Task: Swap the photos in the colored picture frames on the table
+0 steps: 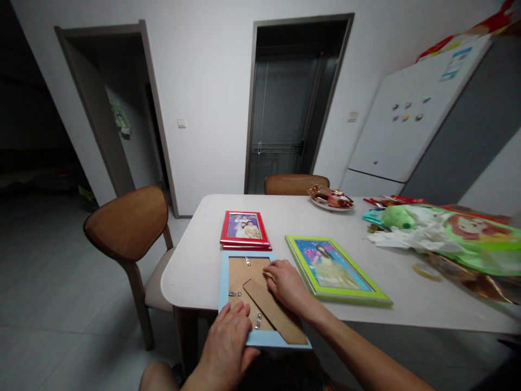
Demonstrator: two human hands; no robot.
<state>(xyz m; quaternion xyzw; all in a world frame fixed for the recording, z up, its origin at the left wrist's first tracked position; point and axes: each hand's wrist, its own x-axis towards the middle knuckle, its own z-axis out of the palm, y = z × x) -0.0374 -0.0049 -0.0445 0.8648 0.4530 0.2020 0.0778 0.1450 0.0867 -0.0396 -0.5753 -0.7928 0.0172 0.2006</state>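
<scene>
Light blue frame lies back side up at the table's near edge, brown backing and slanted stand showing. Left hand rests on its lower left part, fingers loosely bent; right hand has fingertips on the backing's right side, whether pinching cannot be told. Red frame sits just beyond, green frame to the right, all on white table. Plate and plastic bags farther off.

Beyond the hands' grip, a stack of picture frames rests on the table; another framed portrait lies right of the grip, a plate farther behind it, a chair to the grip's left.
</scene>
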